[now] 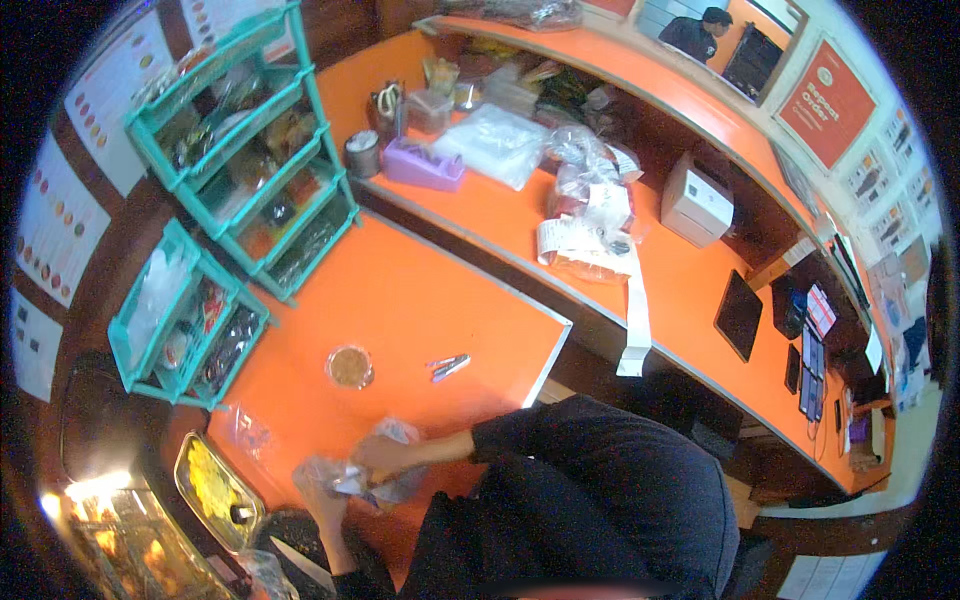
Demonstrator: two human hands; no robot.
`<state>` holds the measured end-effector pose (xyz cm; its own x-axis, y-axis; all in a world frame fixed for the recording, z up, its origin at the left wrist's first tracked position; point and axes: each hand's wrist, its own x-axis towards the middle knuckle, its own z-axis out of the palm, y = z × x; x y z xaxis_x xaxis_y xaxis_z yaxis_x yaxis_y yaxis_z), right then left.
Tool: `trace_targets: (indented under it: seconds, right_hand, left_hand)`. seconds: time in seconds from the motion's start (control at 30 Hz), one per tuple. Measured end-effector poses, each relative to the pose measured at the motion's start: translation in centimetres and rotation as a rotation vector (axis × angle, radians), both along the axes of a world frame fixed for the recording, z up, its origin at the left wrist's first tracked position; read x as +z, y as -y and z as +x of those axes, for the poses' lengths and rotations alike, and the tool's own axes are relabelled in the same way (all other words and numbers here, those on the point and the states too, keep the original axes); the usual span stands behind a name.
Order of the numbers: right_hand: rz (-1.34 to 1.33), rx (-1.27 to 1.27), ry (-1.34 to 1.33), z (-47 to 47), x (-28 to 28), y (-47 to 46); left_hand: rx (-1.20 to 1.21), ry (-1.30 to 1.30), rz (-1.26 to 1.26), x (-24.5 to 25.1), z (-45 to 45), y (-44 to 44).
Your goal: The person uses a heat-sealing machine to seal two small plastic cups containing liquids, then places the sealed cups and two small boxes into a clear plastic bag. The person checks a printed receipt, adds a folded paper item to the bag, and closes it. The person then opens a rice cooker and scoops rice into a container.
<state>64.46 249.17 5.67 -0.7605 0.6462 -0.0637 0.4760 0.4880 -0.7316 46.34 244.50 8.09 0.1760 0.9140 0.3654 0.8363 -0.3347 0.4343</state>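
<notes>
Over the near edge of the orange table [420, 300], my right hand [382, 455] is shut on a clear plastic bag [394, 487] with something pale inside. My left hand [322, 487], which looks covered by clear plastic, grips the bag's left side. The fingers of both hands are blurred, and the bag's contents cannot be made out. Beyond the hands stands a round clear tub [350, 367] with brown contents. To its right lie a few small pens or similar slim items [450, 367]. A crumpled clear wrapper [247, 431] rests at the table's left edge.
Teal plastic racks [259, 172] and a smaller teal basket [191, 330] stand left. A metal tray of yellow food [214, 487] is near a lit cabinet. The back counter holds a purple tape dispenser [424, 165], bagged goods [589, 202] and a white printer [696, 201]. Another person [697, 34] appears beyond an opening.
</notes>
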Motion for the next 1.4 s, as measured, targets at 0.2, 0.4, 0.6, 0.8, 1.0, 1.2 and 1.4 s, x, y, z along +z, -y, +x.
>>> trace_targets:
  seconds: [0.2, 0.4, 0.6, 0.8, 1.0, 1.2, 1.4]
  right_hand:
    - [-0.189, -0.095, -0.264, 12.7, 11.2, -1.7]
    - [0.155, -0.004, -0.230, 38.0, 28.6, -7.5]
    - [0.658, -0.479, 0.223, 62.4, 44.1, -9.9]
    - [0.900, -0.945, 0.621, 82.6, 49.6, -12.7]
    - [0.947, -1.164, 0.500, 97.0, 44.5, -13.8]
    - [1.186, -1.584, 0.352, 98.8, 38.7, -10.4]
    - [0.990, -1.594, 0.447, 96.2, 34.9, -9.5]
  left_hand:
    - [-0.204, -0.040, -0.181, 10.5, 10.1, -2.7]
    - [-0.631, -0.073, 0.112, 23.4, 32.1, -12.8]
    - [-0.931, 0.019, 0.370, 33.1, 58.0, -24.2]
    - [-1.023, 0.161, 0.397, 36.8, 82.7, -30.8]
    - [-1.162, 0.173, 0.247, 35.0, 96.0, -32.3]
    - [-0.905, 0.367, 0.352, 31.3, 99.8, -32.6]
    - [-0.859, 0.534, -0.115, 28.0, 102.6, -33.6]
